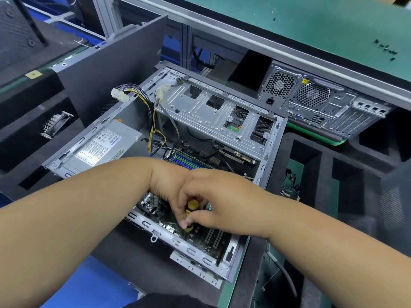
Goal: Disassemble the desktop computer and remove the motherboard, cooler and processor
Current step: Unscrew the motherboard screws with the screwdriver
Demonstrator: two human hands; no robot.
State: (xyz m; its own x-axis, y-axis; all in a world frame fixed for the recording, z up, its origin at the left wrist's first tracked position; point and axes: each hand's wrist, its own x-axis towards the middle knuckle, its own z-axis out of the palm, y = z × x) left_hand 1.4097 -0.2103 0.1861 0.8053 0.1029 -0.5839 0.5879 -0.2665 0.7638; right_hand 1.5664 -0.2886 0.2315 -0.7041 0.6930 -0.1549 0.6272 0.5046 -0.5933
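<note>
Two hands over the open computer case [270, 138], right hand [213, 196] gripping a yellow screwdriver [191, 213] upright above the motherboard [200, 238], left hand [169, 185] alongside, its grip hidden, power supply [100, 145] inside the case.

Both hands meet over the open computer case [270, 152]. The right hand [213, 196] grips a yellow screwdriver [190, 215] upright above the motherboard [200, 238]; the left hand [169, 185] rests just beside it, touching. The power supply [97, 147] lies beyond the left hand.

Head-worn, looking forward and steeply down, close over the open computer case [169, 156] on the counter [333, 25].
</note>
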